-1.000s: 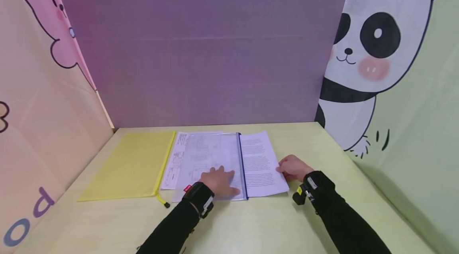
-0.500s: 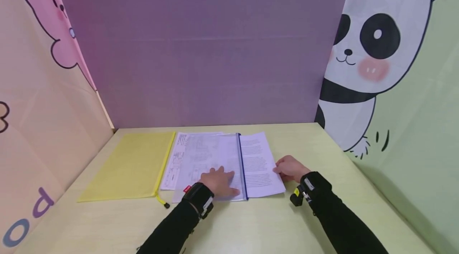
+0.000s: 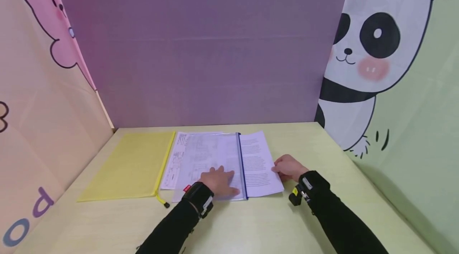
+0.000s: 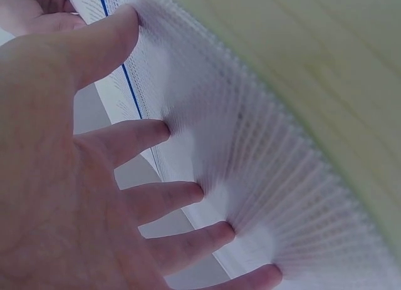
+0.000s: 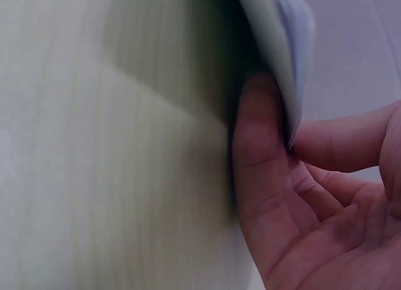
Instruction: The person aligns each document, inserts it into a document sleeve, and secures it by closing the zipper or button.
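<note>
Head view high, forward-down; wrist views close; all share paper (image 3: 259, 166)

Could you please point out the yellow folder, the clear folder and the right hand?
Yellow folder (image 3: 130, 166), head view: middle of its upper face.
Clear folder (image 3: 211, 153), head view: upper part of its cover.
Right hand (image 3: 289, 167), head view: back of the hand.

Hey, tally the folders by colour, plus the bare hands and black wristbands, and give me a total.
Yellow rectangular plastic folder: 1
Clear rectangular plastic folder with blue edge: 1
Bare left hand and bare right hand: 2
Black wristbands: 2
Total: 6
</note>
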`<state>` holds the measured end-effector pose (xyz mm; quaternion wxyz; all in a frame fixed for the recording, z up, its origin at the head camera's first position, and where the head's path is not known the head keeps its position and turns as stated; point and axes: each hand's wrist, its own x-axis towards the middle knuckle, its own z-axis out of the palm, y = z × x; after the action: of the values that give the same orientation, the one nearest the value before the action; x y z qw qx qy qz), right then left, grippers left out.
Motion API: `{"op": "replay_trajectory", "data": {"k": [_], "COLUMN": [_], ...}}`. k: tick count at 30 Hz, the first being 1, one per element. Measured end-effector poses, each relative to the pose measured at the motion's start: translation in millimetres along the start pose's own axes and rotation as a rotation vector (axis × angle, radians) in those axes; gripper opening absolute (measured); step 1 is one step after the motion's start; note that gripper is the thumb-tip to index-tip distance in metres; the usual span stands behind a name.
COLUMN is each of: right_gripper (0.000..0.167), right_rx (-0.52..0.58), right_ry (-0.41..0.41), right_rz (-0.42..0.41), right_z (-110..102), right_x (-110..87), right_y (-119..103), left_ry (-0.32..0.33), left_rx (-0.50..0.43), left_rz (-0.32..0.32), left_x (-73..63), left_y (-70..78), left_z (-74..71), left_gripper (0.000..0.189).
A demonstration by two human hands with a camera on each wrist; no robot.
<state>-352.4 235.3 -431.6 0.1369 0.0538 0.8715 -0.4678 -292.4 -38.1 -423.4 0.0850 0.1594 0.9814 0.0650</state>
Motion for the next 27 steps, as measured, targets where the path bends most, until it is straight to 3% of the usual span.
{"op": "replay_trajectory", "data": {"k": [27], "right_gripper": [0.029], "right_rx": [-0.012], "right_ry": [0.030], "right_rz": [0.003], "right_z": [13], "right_x": [4.0], "right_y": [-7], "left_ry": [-0.009], "left_rx": [0.003], "left_rz": [-0.014], "left_x": [-6.4], "left_y": [4.0], "left_z": [-5.8], "left_gripper": [0.068]}}
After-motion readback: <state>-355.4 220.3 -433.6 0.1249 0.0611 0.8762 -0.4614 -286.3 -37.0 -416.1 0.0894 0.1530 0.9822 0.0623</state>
